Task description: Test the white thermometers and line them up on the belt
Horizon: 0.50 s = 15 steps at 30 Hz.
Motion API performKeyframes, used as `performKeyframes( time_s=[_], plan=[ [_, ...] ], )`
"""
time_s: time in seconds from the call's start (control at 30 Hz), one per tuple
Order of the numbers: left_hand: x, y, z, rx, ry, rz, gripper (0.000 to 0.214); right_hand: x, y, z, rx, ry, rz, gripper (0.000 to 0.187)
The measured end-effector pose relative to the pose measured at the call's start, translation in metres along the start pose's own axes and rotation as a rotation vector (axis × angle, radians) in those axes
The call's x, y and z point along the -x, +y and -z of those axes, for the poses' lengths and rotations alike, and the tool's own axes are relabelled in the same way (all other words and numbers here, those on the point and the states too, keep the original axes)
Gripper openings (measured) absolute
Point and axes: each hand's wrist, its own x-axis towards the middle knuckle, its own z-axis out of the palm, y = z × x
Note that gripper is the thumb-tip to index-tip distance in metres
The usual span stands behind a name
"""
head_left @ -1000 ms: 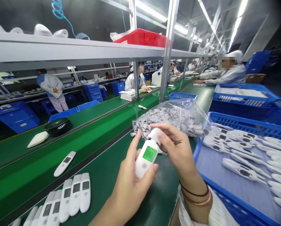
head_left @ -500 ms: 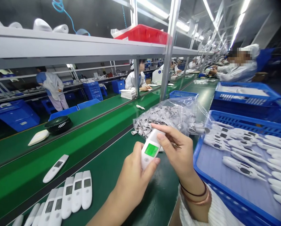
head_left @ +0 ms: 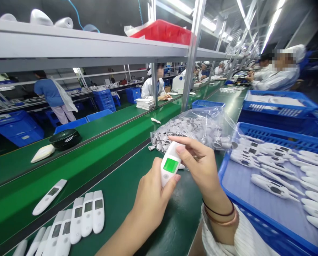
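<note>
A white digital thermometer point(head_left: 165, 176) with a lit green screen is held up in front of me, tilted to the right. My left hand point(head_left: 151, 193) wraps round its lower part, thumb along the right side. Thumb and fingers of my right hand point(head_left: 199, 161) pinch its upper end. Behind the hands lies a clear plastic bag point(head_left: 199, 124) full of grey cone-shaped caps, a few of them spilling out at the left. A row of similar thermometers point(head_left: 87, 213) with dark screens rests at the lower left.
To my right, a blue tray point(head_left: 225, 167) holds several white thermometer housings. A single thermometer point(head_left: 50, 196) lies on the green conveyor belt point(head_left: 100, 156), beyond it a black round basket point(head_left: 65, 139). Overhead runs a shelf with a red bin point(head_left: 161, 32). Co-workers sit farther along the line.
The lone thermometer on the belt has shifted to the left and toward me. Both hands keep their hold, with the thermometer almost unmoved. A person in the background has turned.
</note>
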Motion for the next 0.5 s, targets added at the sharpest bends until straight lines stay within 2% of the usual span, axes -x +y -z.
performKeyframes(
  time_s=[0.13,0.2,0.27,0.37,0.43,0.5],
  plan=[
    [-0.002,-0.002,-0.001,0.105,0.194,-0.104,0.008,-0.003,0.004,0.011,-0.105,-0.084,-0.072,0.067],
    [-0.005,-0.004,0.0,0.276,0.246,-0.086,0.016,-0.004,0.006,0.017,-0.117,-0.086,-0.123,0.067],
    [-0.009,-0.007,0.002,0.512,0.208,-0.039,0.031,-0.003,0.005,0.021,-0.014,-0.06,-0.115,0.053],
    [-0.015,-0.009,0.005,0.705,0.166,-0.038,0.044,0.003,0.0,0.021,0.226,-0.075,0.092,0.045],
    [-0.015,-0.009,0.006,0.74,0.15,-0.061,0.043,0.007,-0.005,0.018,0.35,-0.105,0.238,0.043],
    [-0.013,-0.008,0.006,0.785,0.101,-0.094,0.036,0.011,-0.01,0.014,0.46,-0.125,0.337,0.034]
  ],
)
